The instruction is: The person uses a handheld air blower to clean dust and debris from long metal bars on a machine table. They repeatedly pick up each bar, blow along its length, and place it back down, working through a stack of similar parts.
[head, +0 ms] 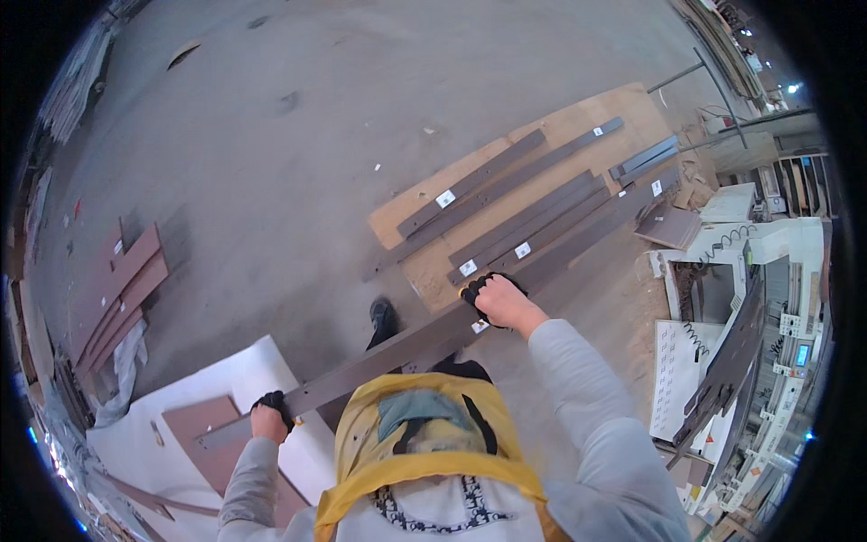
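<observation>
A long dark brown board (379,361) runs slantwise in front of my body, from lower left to upper right. My left hand (271,416), with black glove material over the fingers, grips it towards its lower-left end. Farther up its length, my right hand (499,301), gloved alike, is closed over the board. A white label (479,326) sits at the board's edge just below that hand. Beyond my right hand a brown strip (582,234) continues in the same line; whether it is the same board I cannot tell.
Several brown strips (501,177) with labels lie on a tan sheet (423,196) ahead. To the right stands a white machine (792,298) with a coiled hose. At left, reddish-brown panels (129,291) lie stacked near a white sheet (230,372). A yellow apron (420,467) covers my front.
</observation>
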A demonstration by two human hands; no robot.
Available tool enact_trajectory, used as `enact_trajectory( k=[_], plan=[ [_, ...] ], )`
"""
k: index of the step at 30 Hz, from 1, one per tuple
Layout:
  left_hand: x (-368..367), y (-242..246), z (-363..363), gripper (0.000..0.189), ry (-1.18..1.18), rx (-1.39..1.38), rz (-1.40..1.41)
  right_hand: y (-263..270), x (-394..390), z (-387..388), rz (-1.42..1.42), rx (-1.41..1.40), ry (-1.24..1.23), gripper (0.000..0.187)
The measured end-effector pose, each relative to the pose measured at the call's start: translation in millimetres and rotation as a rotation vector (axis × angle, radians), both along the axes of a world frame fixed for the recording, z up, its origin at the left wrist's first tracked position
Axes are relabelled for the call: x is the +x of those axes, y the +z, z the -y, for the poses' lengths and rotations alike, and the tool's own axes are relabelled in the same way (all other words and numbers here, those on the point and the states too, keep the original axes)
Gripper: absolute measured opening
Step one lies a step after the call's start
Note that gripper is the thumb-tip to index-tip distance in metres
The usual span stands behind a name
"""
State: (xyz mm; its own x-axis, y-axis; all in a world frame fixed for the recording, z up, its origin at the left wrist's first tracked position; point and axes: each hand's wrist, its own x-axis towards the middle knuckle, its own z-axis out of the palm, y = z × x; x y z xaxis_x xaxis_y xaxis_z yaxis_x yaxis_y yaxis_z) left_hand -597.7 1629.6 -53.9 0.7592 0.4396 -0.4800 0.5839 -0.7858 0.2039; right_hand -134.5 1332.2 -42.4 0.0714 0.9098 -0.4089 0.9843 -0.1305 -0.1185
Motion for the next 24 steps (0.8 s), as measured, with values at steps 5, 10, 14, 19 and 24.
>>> enact_trajectory(
  k=[5, 10, 14, 19, 24],
  plan=[
    [39, -66, -20, 0.052, -0.023, -0.082, -0.044, -64, 62, -18, 0.021, -0.059, 0.034, 0.007],
    [57, -131, -30, 0.052, 0.075, -0.107, -0.136, -152, 120, -19, 0.086, -0.039, 0.02, 0.007],
    [84, -211, -15, 0.052, 0.136, -0.005, 0.09, -227, 166, -18, 0.113, -0.113, -0.034, 0.006],
    [136, -278, 7, 0.05, 0.052, -0.011, 0.09, -280, 222, -1, 0.174, -0.137, -0.017, 0.013],
    [176, -349, 19, 0.051, 0.334, -0.229, 0.223, -323, 275, 23, 0.213, -0.03, -0.053, 0.009]
  ],
)
